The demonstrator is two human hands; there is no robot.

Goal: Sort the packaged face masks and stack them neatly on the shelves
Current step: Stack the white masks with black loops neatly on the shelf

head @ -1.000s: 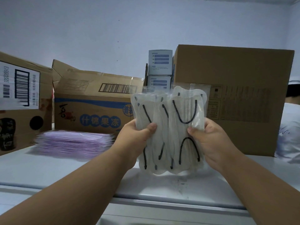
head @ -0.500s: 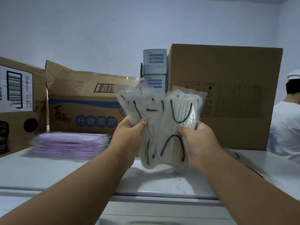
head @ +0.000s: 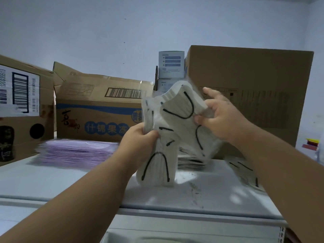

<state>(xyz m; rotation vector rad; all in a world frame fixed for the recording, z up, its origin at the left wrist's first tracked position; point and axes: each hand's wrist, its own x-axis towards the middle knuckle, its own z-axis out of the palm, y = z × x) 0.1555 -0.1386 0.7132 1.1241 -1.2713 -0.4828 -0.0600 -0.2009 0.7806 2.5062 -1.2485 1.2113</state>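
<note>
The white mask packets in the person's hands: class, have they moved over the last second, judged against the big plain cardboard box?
Yes. The white mask packets have tilted and fanned apart, with the right hand pulling the upper packets towards the plain cardboard box.

Left carton (head: 21, 109): white barcode label, number 32003551?, last digit unclear. Middle carton (head: 98, 116): blue 什锦果冻, barcode on its flap. Small boxes' (head: 171, 64) print unreadable.

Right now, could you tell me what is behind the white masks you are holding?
Behind the white masks lies a low stack of packaged masks on the shelf, before the large cardboard box; its middle is covered.
</note>
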